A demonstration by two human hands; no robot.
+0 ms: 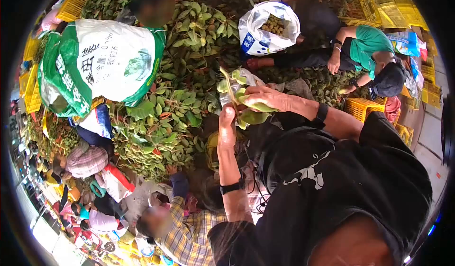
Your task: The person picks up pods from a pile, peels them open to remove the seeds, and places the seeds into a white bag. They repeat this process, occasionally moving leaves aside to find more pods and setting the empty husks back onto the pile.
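Observation:
In front of my chest I hold a cut leafy branch (pixel 229 83) with pale green round pieces, fruit or small leaves, along its stem. My left hand (pixel 227 121) is closed round the lower stem, thumb up. Coming in from the right, my right hand (pixel 266 98) is closed on the same branch, its fingers pressed against the stem near the larger green leaves (pixel 255 117). The fingertips of both hands are close together and partly hidden by leaves. Behind the branch lies a whitish plastic bag (pixel 253 79).
Heaps of leafy branches (pixel 156 128) cover the ground. A white bag of small brown fruit (pixel 246 29) stands ahead, a big green-white sack (pixel 102 62) to the left. A person in green (pixel 372 53) sits right; another in plaid (pixel 189 233) is close on my left. Yellow crates (pixel 362 107) stand right.

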